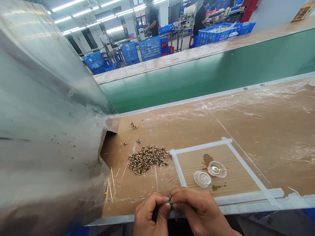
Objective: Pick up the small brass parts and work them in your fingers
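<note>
Brown cardboard, glossy with clear tape, covered the table (258, 131) where the person worked. At its near edge the left hand (149, 213) and the right hand (199, 209) met, knuckles up. The fingers (161, 204) of both were pinched together on a small part (169, 203), which sat between the two sets of fingertips, just above the table's front rim. Only a dark, bluish speck of it showed, so its shape could not be told.

Beyond the hands lay a loose pile of tiny components (147, 159), speckled brown, red and pale. A few strays (134, 125) were scattered farther back. Thin wooden sticks (109, 186) lay left of the pile, near a large grey sheet (49, 114) that filled the left side of the view.

Right of the pile, white tape (201, 146) marked out a rectangle on the cardboard. Inside it sat two clear round dishes, one nearer (202, 179) and one just behind it (217, 169), almost touching, beside some dark stains.

A green conveyor belt (221, 68) ran behind the table. Past it stood blue crates (150, 47), with two people in dark tops (154, 18) at benches in the distance.
</note>
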Tool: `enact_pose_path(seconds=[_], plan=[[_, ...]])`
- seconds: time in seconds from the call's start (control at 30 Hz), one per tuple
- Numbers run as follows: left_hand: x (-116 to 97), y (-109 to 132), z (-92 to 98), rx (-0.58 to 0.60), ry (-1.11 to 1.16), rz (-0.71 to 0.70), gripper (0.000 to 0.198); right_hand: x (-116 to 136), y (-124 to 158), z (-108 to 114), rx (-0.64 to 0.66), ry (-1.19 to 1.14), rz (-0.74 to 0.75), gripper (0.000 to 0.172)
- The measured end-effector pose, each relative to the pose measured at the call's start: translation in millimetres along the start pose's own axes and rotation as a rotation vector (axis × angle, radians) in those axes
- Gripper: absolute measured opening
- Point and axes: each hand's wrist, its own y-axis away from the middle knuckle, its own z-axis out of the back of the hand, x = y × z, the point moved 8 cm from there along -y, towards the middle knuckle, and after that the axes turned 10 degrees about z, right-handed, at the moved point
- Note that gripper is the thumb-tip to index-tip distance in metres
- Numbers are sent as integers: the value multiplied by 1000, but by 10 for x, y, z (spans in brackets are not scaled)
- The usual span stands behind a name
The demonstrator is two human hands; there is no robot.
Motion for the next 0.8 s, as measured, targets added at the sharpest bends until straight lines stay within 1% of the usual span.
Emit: enact_pose_path(seconds=[0.2,0.37,0.43,0.53,0.67,0.8], plan=[[30,-9,-8,37,2,-5,19,37,-35,12,19,15,27,22],[79,-17,30,39,36,25,28,60,-27,-10,39,29,42,18],[88,-18,44,35,54,24,29,28,12,-10,29,24,21,15],[120,-24,46,46,103,38,32,-43,81,3,1,-8,-25,18],[149,-40,62,38,192,36,33,-80,104,-8,40,1,-66,17],[122,-43,66,38,209,6,30,10,34,22,38,65,-13,11]])
